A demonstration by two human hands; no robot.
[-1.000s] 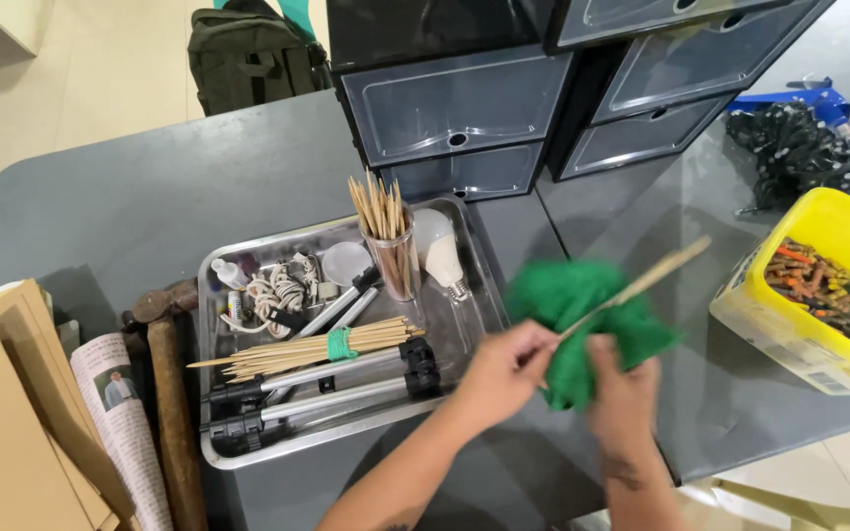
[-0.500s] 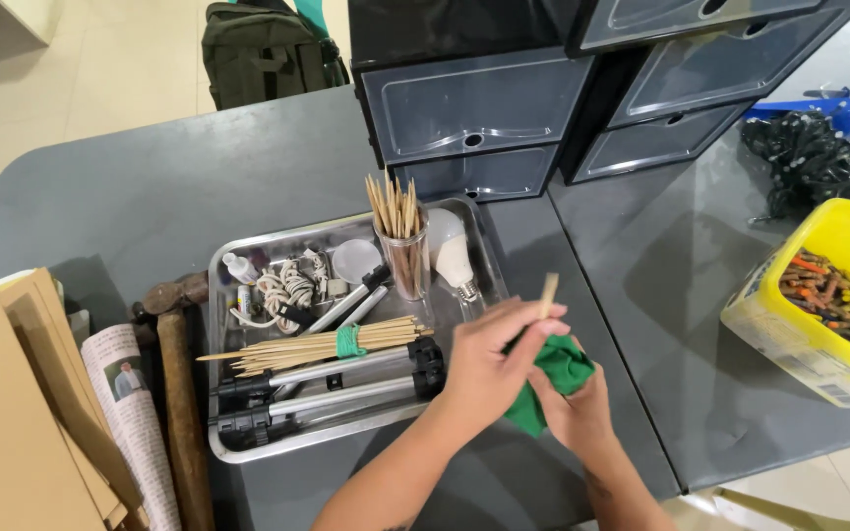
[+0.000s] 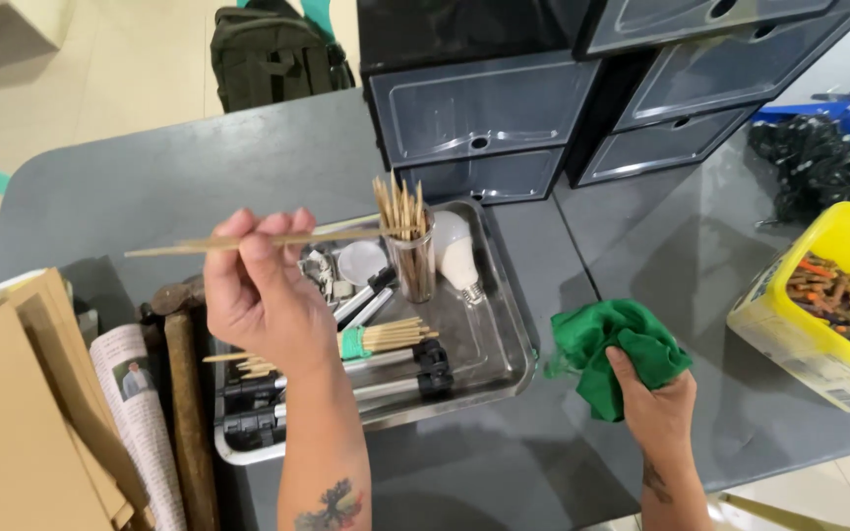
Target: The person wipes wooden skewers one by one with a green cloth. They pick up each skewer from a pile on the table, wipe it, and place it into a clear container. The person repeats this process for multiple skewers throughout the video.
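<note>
My left hand [image 3: 263, 290] holds a long thin wooden stick [image 3: 189, 243] level above the left part of a metal tray [image 3: 489, 354]. My right hand [image 3: 651, 398] grips a crumpled green cloth [image 3: 617, 344] on the grey table, just right of the tray. In the tray stand a clear cup of wooden sticks [image 3: 407, 241], a white light bulb [image 3: 456, 258], a banded bundle of sticks [image 3: 386, 339], black tools and small odds and ends.
Dark plastic drawer boxes [image 3: 484, 108] stand behind the tray. A yellow bin of small coloured pieces [image 3: 828, 305] sits at right, black cable [image 3: 814, 162] behind it. A hammer [image 3: 184, 393], a magazine [image 3: 135, 413] and cardboard [image 3: 12, 413] lie at left. A green backpack [image 3: 273, 54] rests on the floor.
My left hand has carried the stick from the cloth leftward over the tray. My right hand keeps the cloth, now bunched on the table beside the tray.
</note>
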